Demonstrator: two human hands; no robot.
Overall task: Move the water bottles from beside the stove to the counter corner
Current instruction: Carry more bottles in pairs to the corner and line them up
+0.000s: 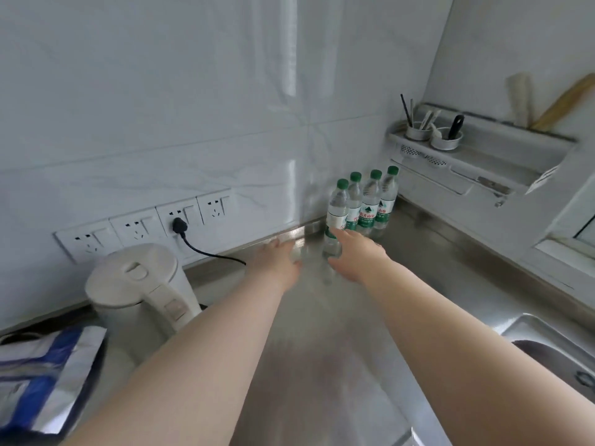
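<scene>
four green-capped water bottles (360,204), upright, counter corner

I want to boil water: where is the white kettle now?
In the head view the white kettle stands at the left of the steel counter, just below the wall sockets, with a blue-and-silver bag at its near left.

We reach forward, palms down: left hand (277,257) flat with straight fingers, right hand (359,252) just beside it (its curl too blurred to judge).

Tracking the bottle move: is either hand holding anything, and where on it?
The right hand appears to wrap the lower body of the nearest water bottle, below its label. The left hand looks open, holding nothing, though blur leaves doubt.
</scene>
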